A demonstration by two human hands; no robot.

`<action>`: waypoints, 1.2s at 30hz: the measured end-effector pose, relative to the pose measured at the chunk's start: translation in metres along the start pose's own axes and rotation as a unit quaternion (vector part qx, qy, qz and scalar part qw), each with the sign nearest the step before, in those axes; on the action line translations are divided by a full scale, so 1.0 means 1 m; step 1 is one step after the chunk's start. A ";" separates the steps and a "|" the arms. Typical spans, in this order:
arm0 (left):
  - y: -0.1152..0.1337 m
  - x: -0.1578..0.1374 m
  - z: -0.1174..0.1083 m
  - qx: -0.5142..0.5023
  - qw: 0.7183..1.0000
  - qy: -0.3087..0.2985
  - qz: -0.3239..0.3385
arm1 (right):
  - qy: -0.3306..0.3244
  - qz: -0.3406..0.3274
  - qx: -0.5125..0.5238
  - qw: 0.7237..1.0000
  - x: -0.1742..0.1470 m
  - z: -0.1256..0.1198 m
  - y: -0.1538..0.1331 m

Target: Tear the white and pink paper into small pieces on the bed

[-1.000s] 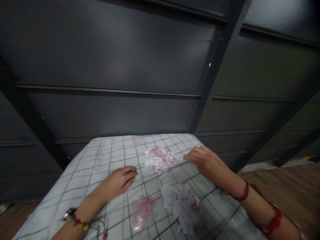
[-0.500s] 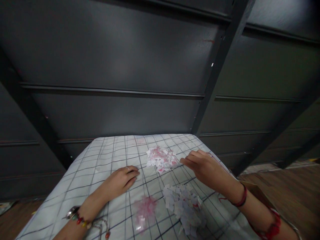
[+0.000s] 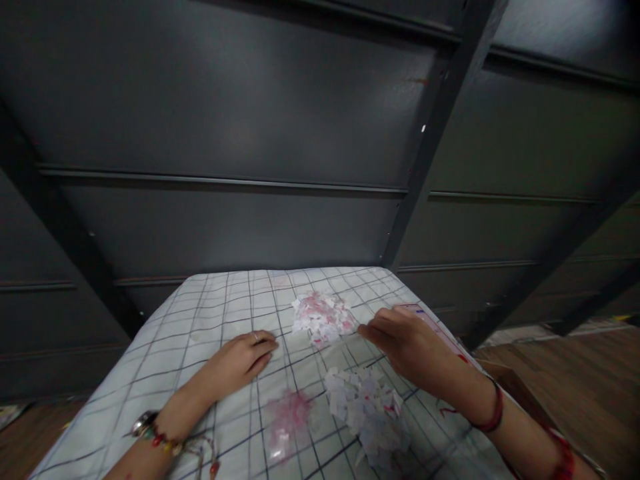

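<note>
My left hand (image 3: 245,363) lies on the checked tablecloth (image 3: 225,303), holding nothing, with its fingers loosely stretched out. To the right, my right hand (image 3: 400,340) has its thumb and fingers pinched together just beside a pile of small white and pink scraps (image 3: 323,319). Anything in that pinch is hidden or too small to make out. Nearer to me is a heap of whitish scraps (image 3: 367,413), loosely piled. Left of this heap sits a clump of clear and pink film-like bits (image 3: 290,417).
A pinkish printed sheet (image 3: 445,333) lies along the table's right edge, partly behind my right arm. Beside that edge stands an open cardboard box (image 3: 507,380). A dark panelled metal wall (image 3: 240,227) rises behind the table, with wooden flooring (image 3: 575,380) at the right.
My right hand has shifted slightly toward me, its wrist moving down and right, and more of the pinkish sheet shows. My left hand has stayed where it was.
</note>
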State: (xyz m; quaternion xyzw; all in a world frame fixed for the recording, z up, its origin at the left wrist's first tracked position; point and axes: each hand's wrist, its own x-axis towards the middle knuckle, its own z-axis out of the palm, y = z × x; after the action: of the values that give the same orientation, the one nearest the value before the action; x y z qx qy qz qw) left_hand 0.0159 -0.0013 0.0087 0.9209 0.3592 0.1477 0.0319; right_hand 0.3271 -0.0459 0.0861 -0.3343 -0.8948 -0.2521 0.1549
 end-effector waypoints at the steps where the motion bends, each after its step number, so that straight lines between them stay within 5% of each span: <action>1: 0.000 0.000 0.000 0.001 1.000 -0.001 0.001 | -0.005 0.001 -0.004 1.000 0.000 0.001 0.000; 36: -0.003 -0.002 0.003 0.006 1.000 -0.010 -0.001 | 0.024 -0.021 0.060 0.998 0.004 0.011 -0.017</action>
State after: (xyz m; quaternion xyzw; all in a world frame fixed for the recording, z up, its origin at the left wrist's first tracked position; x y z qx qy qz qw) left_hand 0.0134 0.0001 0.0049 0.9220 0.3610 0.1365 0.0306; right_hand 0.3114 -0.0491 0.0730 -0.2999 -0.9110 -0.2093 0.1907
